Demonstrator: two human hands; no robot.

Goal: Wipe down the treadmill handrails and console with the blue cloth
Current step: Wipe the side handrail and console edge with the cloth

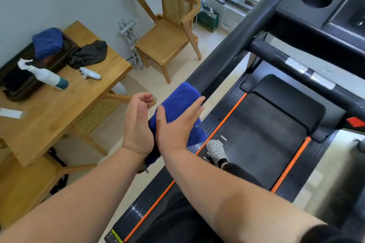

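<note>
The blue cloth is draped over the lower end of the treadmill's black left handrail. My right hand lies flat on top of the cloth with its fingers stretched out, pressing it onto the rail. My left hand hovers just left of the cloth, fingers loosely curled and nothing in them. The black console with its round cup hole sits at the top right. Below it runs a black crossbar with silver patches.
Left of the treadmill, a wooden table carries a spray bottle, a white controller, a dark rag and a second blue cloth. A wooden chair stands behind. My white shoe rests on the belt.
</note>
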